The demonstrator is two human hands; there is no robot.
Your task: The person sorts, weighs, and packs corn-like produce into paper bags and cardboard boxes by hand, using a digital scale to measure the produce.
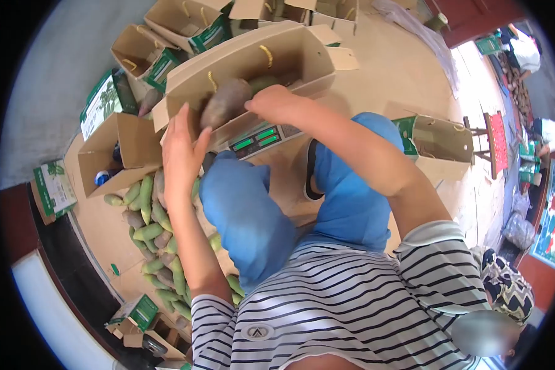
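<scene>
A long open cardboard box with yellow rope handles stands in front of me, over a scale whose green-lit display shows at its near side. Inside, a large brownish-purple root vegetable lies tilted, with a greener one behind it. At the box's left end, my left hand is open, its fingers stretched and thumb apart, close to the large root. My right hand reaches over the near wall, fingers curled by the root's right end. Whether it grips anything is hidden.
Green, elongated root vegetables lie heaped on the floor to my left. Open cartons stand at the back, another carton at left and one at right. A red stool and other people are farther right.
</scene>
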